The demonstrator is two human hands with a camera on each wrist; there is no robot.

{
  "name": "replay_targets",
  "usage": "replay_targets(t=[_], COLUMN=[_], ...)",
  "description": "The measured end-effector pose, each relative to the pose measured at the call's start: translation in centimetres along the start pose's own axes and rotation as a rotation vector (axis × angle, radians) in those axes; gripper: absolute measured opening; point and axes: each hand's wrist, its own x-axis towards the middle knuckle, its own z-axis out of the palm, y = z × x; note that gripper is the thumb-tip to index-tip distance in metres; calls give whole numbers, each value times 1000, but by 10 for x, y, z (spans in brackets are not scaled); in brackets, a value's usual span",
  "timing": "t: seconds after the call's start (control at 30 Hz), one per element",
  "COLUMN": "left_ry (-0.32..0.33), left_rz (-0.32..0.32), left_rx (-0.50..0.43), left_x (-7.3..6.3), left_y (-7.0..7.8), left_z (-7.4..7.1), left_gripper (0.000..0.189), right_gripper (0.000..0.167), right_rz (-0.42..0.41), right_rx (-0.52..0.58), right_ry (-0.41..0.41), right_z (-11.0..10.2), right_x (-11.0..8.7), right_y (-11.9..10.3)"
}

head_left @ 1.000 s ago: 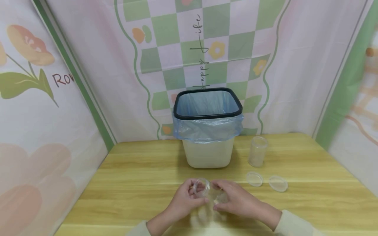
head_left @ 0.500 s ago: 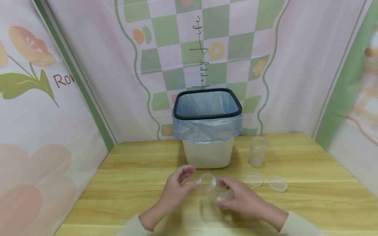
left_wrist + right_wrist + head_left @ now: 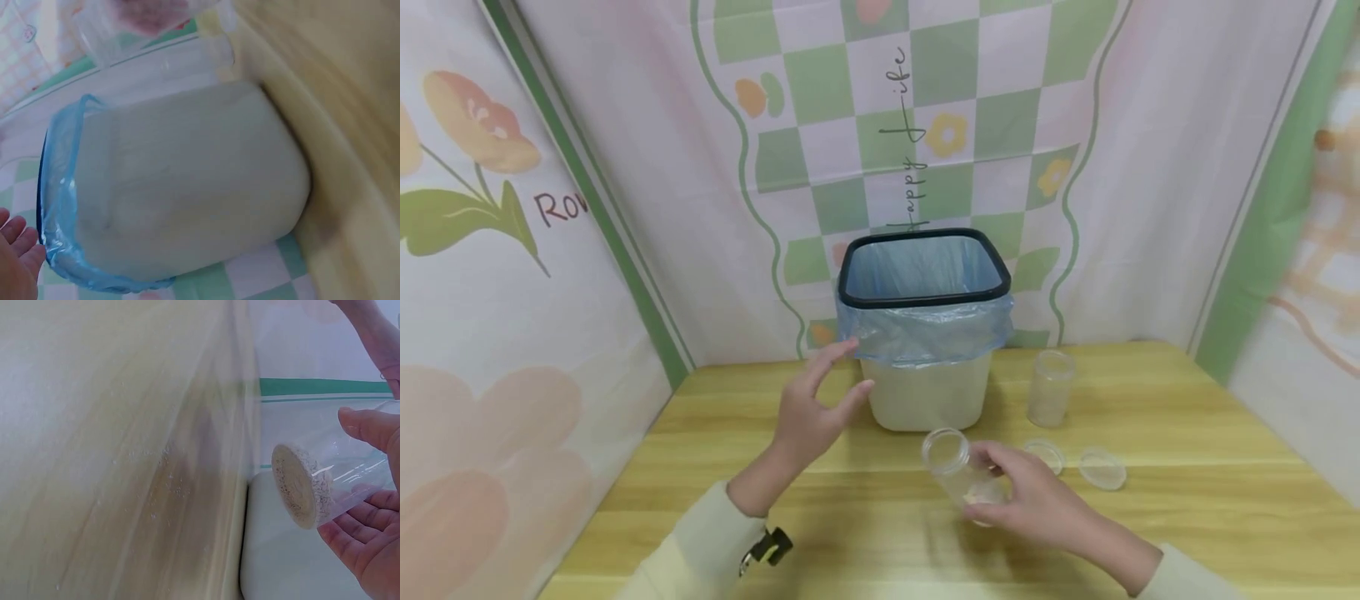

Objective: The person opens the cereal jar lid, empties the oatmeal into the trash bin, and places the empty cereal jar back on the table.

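My right hand (image 3: 1033, 500) grips a clear plastic jar (image 3: 946, 454) around its lower part, just above the table. The jar is uncapped and leans to the left. In the right wrist view a layer of pale, crumbly material (image 3: 297, 486) lies at the bottom of the jar (image 3: 350, 465). My left hand (image 3: 808, 412) holds nothing; its fingers are spread in front of the left side of a white trash bin (image 3: 928, 396). In the left wrist view this hand (image 3: 17, 259) appears beside the bin's blue liner bag (image 3: 65, 187); whether they touch cannot be told.
A second clear jar (image 3: 1051, 390) stands right of the bin. Two clear round lids (image 3: 1102, 469) lie on the wooden table (image 3: 737, 467) in front of it. The bin has a black rim (image 3: 925, 301). Printed curtains (image 3: 925, 125) enclose the table's back and sides.
My left hand has let go of the jar and moved up and left to the bin. The right hand keeps the jar and has moved slightly right.
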Motion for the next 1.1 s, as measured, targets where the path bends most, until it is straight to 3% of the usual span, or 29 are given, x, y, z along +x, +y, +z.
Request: replay_targets(t=[0.13, 0.3, 0.47, 0.83, 1.1], left_ry=[10, -5, -59, -173, -190], left_rz=[82, 133, 163, 114, 121], left_rx=[70, 133, 181, 242, 249], left_x=[23, 47, 62, 78, 81], left_y=[-7, -18, -29, -46, -51], left_z=[-4, -6, -5, -3, 0], left_gripper=[45, 43, 44, 34, 26], right_gripper=[56, 54, 56, 55, 60], right_rz=[-29, -78, -98, -101, -86], right_rx=[-9, -20, -23, -62, -112], right_ry=[33, 75, 98, 148, 176], right_z=[-4, -9, -13, -29, -48], right_x=[-2, -3, -3, -3, -1], right_y=[1, 1, -1, -7, -12])
